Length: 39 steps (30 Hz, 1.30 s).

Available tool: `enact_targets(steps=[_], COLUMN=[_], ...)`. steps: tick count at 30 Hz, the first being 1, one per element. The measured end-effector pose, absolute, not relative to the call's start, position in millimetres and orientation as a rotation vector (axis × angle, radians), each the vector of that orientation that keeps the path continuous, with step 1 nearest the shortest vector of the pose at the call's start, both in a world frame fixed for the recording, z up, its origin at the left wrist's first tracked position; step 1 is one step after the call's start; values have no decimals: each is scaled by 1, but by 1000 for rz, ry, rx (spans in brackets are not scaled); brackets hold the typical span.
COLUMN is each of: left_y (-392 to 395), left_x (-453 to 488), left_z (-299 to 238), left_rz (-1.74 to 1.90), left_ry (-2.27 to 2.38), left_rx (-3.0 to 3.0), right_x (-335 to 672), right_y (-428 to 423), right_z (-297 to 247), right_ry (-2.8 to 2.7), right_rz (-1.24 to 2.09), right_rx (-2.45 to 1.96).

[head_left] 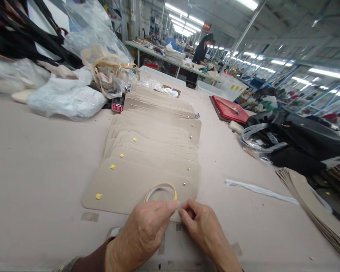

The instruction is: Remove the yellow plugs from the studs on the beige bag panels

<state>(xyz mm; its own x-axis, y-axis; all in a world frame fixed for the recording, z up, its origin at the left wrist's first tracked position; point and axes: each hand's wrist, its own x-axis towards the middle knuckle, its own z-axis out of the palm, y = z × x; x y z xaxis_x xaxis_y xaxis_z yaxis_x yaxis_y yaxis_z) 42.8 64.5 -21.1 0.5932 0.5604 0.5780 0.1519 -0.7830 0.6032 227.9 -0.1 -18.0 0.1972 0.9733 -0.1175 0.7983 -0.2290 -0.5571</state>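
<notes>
My left hand (147, 230) is closed on a roll of yellow tape (162, 185), whose ring stands up above the fingers. Close beside it, my right hand (200, 223) has thumb and forefinger pinched together over the lower right corner of the nearest beige panel (130, 189). Whatever lies in that pinch is hidden. Bits of yellow tape (98, 196) stick to the left side of the front panels, and small metal studs (184, 184) show on their right side. Behind them, more beige panels (155, 124) overlap in a long row running away from me.
Plastic-wrapped bundles (68, 98) lie at the left. On the right are a white strip (260, 190), black bags (294, 139), fanned beige pieces (308, 204) and a red board (229, 107) with a tool on it. A person (202, 53) stands at a far table.
</notes>
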Motion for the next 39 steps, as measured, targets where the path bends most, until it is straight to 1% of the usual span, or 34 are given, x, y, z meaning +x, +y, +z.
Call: enact_targets(steps=[2, 5, 9, 13, 18, 20, 22, 23, 24, 27, 29, 31, 33, 36, 39], left_y=[64, 61, 58, 56, 57, 59, 63, 65, 67, 74, 76, 78, 79, 82, 85], left_x=[39, 38, 39, 40, 42, 43, 45, 47, 49, 56, 61, 65, 67, 70, 71], left_z=[-17, -14, -17, -21, -20, -17, -13, -11, -9, -3, -3, -7, -15, -26, -32], left_rz=[1074, 1003, 1002, 1021, 954, 912, 887, 883, 889, 959, 995, 998, 939, 708, 483], left_ry=[584, 636, 658, 646, 653, 669, 677, 670, 654, 581, 536, 548, 648, 810, 844], left_rx=[2286, 2316, 2400, 2506, 2473, 2438, 2444, 2465, 2493, 2568, 2584, 2603, 2666, 2772, 2799], right_x=[230, 228, 219, 212, 207, 206, 205, 204, 204, 208, 215, 225, 235, 244, 243], right_y=[-5, -10, -9, -4, -3, -3, -3, -2, -1, 7, 14, 23, 29, 33, 34], right_z=[-12, -4, 3, -2, -11, -12, -11, -11, -11, -14, -18, -24, -28, -31, -30], right_ry=[-1626, -1577, -1716, -1844, -1884, -1853, -1773, -1704, -1605, -1165, -894, -752, -734, -886, -1095], right_rz=[674, 513, 376, 290, 20, -25, 23, 105, 231, 767, 980, 1019, 998, 928, 792], right_rx=[-1978, -1696, -1408, -1339, -1354, -1361, -1389, -1430, -1487, -1591, -1559, -1557, -1612, -1708, -1786])
